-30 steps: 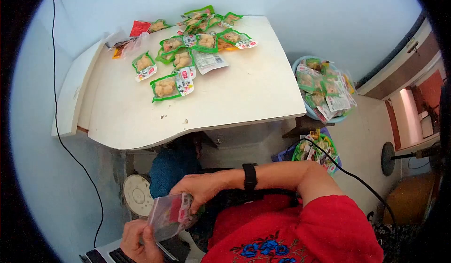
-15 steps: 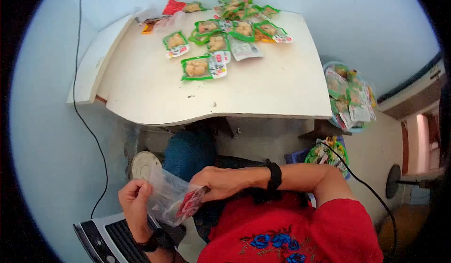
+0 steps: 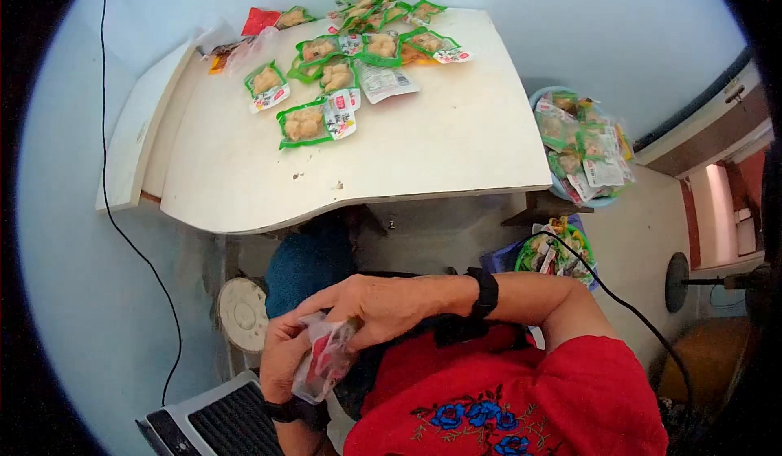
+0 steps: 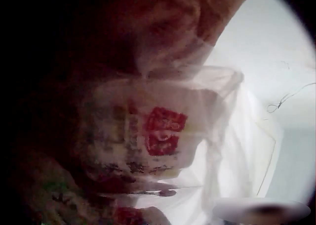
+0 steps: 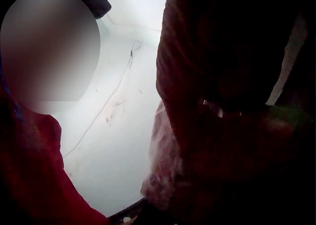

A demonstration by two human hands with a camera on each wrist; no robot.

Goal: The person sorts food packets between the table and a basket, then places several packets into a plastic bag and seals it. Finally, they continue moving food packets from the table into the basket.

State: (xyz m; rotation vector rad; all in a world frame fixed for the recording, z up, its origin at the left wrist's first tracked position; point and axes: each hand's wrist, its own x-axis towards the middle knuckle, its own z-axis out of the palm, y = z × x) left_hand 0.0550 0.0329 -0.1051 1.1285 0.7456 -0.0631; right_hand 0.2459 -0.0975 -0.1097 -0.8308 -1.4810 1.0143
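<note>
In front of the red shirt, my left hand (image 3: 283,356) and right hand (image 3: 383,309) meet around a clear plastic bag (image 3: 314,383). My left hand grips the bag's left side. The right hand comes over the top from the right, its fingers reaching the left hand and its thumb side curled against the bag. Inside the bag, packaging with a red label (image 4: 167,131) shows through the film in the left wrist view. The right wrist view is mostly dark, with a strip of the bag (image 5: 163,161) beside the hand.
A white table (image 3: 423,146) bears several green-edged snack packets (image 3: 305,122), and a red packet (image 3: 261,22) lies at its back. To the right stand a blue basin (image 3: 562,185) of packets and a lower basket (image 3: 590,248). A stool (image 3: 242,313) and a black-topped appliance (image 3: 236,415) are at left.
The left hand, apart from the right at the bag's far side before, has moved right and up against it. The bag, stretched out half a second ago, is now bunched between both hands.
</note>
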